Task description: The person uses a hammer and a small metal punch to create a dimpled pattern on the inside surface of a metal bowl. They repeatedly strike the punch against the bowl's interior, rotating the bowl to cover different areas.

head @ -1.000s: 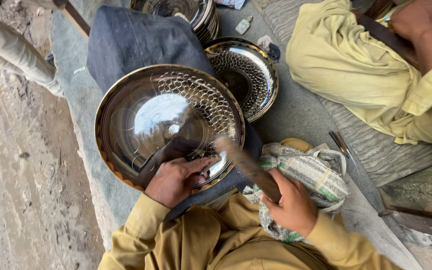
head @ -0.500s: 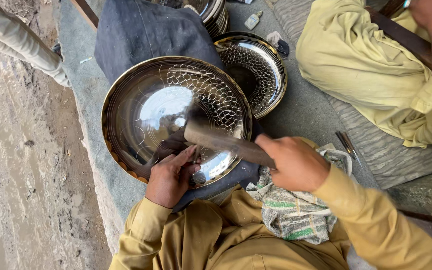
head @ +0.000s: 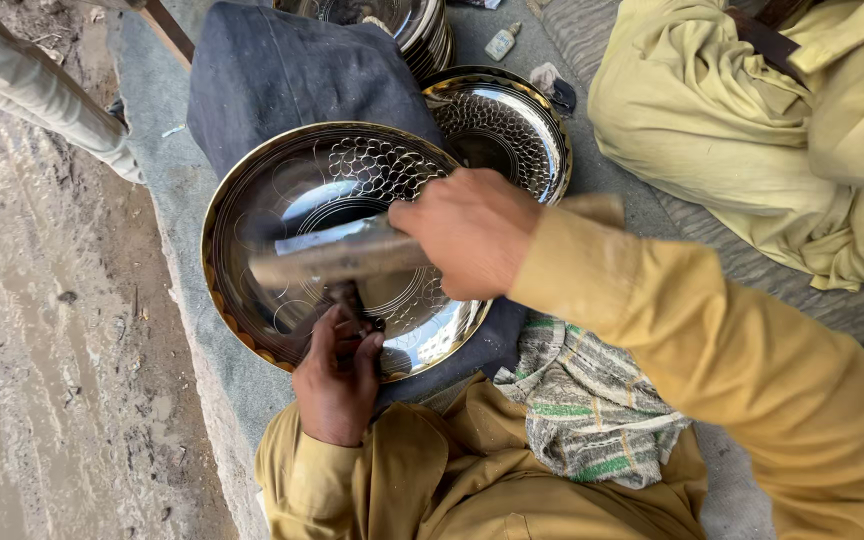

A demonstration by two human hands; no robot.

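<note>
Hammer (head: pixel 337 258) held in the closed right hand (head: pixel 472 245), its long axis running roughly left to right across the large polished metal tray (head: pixel 252 215), head blurred at the left end. The left hand (head: pixel 337 375) lies directly below the hammer head, fingers pinched shut on a small dark punch (head: pixel 345 300) standing on the tray's floor. Tray rests on a dark blue cushion (head: pixel 282 70); 1 second patterned tray (head: pixel 497 125) lies just beyond. Small pale bottle (head: pixel 499 43) at top centre, label illegible. Green-striped cloth (head: pixel 592 410) covers the lap; another person's yellow garment (head: pixel 752 130) lies at right.
</note>
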